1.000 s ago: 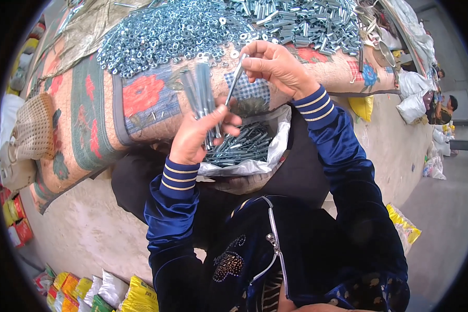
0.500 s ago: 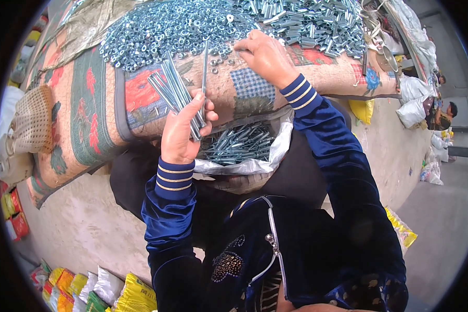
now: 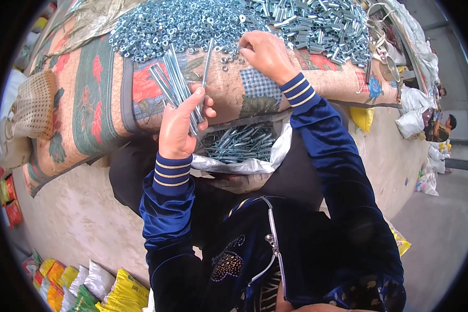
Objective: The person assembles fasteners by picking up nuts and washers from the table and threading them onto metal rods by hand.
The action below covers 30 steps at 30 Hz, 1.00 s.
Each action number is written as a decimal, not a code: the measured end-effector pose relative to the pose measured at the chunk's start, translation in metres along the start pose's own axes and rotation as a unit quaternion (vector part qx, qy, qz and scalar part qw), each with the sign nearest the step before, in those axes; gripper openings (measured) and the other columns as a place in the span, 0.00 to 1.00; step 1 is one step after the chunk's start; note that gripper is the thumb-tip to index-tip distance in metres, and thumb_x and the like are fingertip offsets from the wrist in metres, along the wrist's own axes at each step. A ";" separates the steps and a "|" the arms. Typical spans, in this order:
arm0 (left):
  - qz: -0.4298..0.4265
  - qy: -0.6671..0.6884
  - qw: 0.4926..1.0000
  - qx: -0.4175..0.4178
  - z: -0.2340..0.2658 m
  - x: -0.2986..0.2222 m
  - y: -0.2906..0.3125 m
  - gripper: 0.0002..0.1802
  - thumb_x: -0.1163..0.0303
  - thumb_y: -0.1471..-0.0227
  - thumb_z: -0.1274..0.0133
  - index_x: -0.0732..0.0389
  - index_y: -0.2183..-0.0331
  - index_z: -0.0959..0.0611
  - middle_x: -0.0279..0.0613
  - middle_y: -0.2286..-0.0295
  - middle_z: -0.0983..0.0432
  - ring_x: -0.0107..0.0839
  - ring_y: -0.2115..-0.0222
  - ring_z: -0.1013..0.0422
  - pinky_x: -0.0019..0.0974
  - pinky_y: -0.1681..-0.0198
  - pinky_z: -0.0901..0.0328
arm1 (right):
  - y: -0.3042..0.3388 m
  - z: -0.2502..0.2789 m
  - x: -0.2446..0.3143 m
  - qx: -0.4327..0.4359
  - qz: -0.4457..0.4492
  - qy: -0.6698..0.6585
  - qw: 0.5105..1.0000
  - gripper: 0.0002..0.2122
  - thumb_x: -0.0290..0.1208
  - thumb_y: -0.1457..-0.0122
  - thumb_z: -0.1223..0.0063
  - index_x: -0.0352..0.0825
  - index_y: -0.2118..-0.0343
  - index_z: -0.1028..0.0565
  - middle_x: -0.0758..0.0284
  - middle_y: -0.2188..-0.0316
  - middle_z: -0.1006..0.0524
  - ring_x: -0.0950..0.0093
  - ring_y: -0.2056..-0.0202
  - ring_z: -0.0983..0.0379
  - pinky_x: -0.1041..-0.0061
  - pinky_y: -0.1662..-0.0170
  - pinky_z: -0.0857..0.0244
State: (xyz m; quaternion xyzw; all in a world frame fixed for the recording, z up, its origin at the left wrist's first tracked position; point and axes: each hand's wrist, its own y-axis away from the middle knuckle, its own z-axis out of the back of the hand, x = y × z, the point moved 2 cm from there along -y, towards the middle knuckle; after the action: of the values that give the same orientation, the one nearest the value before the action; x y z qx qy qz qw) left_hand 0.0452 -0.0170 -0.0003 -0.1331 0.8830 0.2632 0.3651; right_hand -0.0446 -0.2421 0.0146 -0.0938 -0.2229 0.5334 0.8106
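Note:
My left hand [image 3: 178, 125] is closed round a bundle of slim silver metal rods [image 3: 166, 83], their far ends fanned out. One rod [image 3: 208, 63] stands apart from the bundle, held between the fingers and pointing away from me. Across from it, my right hand [image 3: 269, 58] is at the near edge of a heap of small metal nuts [image 3: 177, 28], with its fingers curled and pressed together. Whatever is between those fingertips is hidden. A few loose nuts [image 3: 224, 63] lie on the patterned quilt [image 3: 257, 86] between my hands.
Right of the nuts is a heap of short metal tubes [image 3: 322, 31]. A white-rimmed sack [image 3: 280, 152] between my knees holds many assembled metal pieces. A woven chair back [image 3: 35, 104] is at the left. Filled bags [image 3: 125, 294] lie lower left; a person [image 3: 443, 129] is far right.
The view has shifted slightly. My right hand's fingers, stretched toward the nuts before, are now more curled in at the heap's edge. My left hand keeps its rods in nearly the same place.

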 end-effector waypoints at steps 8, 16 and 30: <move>0.036 -0.103 0.994 -0.004 -0.007 0.004 0.004 0.09 0.65 0.50 0.45 0.57 0.67 0.24 0.35 0.77 0.25 0.23 0.81 0.28 0.23 0.84 0.44 | 0.005 0.025 0.009 0.048 -0.144 -0.523 0.839 0.03 0.23 0.45 0.46 0.29 0.70 0.25 0.68 0.71 0.23 0.79 0.67 0.25 0.82 0.61 0.29; 0.044 -0.115 0.992 0.009 -0.013 0.007 0.000 0.09 0.65 0.49 0.45 0.57 0.67 0.24 0.35 0.77 0.25 0.23 0.81 0.28 0.23 0.83 0.44 | 0.019 0.035 0.028 0.022 -0.119 -0.509 0.852 0.08 0.22 0.45 0.46 0.29 0.62 0.23 0.66 0.69 0.21 0.79 0.67 0.24 0.81 0.61 0.29; -0.049 -0.019 0.998 -0.029 -0.005 0.002 -0.005 0.10 0.69 0.50 0.44 0.61 0.65 0.25 0.39 0.76 0.25 0.26 0.79 0.27 0.23 0.85 0.42 | 0.003 -0.010 0.032 -0.169 0.088 -0.001 0.982 0.07 0.30 0.57 0.42 0.41 0.72 0.20 0.69 0.68 0.26 0.68 0.63 0.32 0.69 0.60 0.39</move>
State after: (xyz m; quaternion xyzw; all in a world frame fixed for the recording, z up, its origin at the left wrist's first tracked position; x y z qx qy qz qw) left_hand 0.0429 -0.0242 -0.0009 -0.1811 0.8603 0.2730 0.3905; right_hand -0.0318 -0.2113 0.0125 -0.2480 -0.3018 0.5574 0.7326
